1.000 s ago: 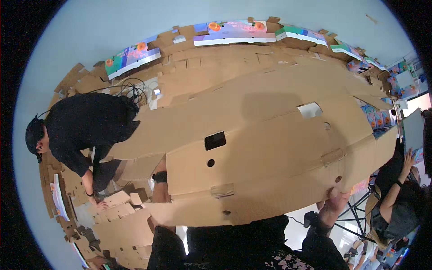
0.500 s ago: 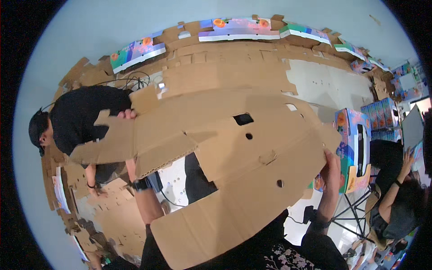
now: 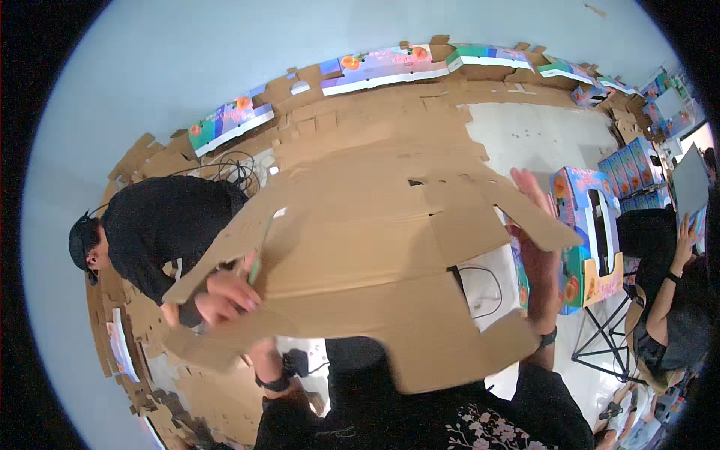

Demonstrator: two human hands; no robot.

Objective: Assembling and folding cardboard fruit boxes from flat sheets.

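A large brown cardboard sheet [image 3: 352,240], cut irregularly with notches and small holes, is held up before me and tilted. My left hand [image 3: 227,296] is at the sheet's left side, fingers curled at the edge of a notch; motion blurs it. A thin greenish strip [image 3: 257,264] shows beside those fingers, too smeared to name. My right hand [image 3: 531,193] rises behind the sheet's right flap, fingers stretched upward and not wrapped round it. That flap hides part of the palm and thumb.
On the left, a co-worker in black [image 3: 169,221] bends low near black cables [image 3: 240,169]. A colourful printed carton [image 3: 581,184] stands at right by a folding stand [image 3: 606,334]; another person [image 3: 675,322] sits beyond. Flattened cardboard [image 3: 375,120] covers the floor ahead; printed boxes line the wall.
The sheet has been turned, so its big notches now lie elsewhere. My left hand has come into sight lower at its left side. My right hand has moved up and its fingers have straightened.
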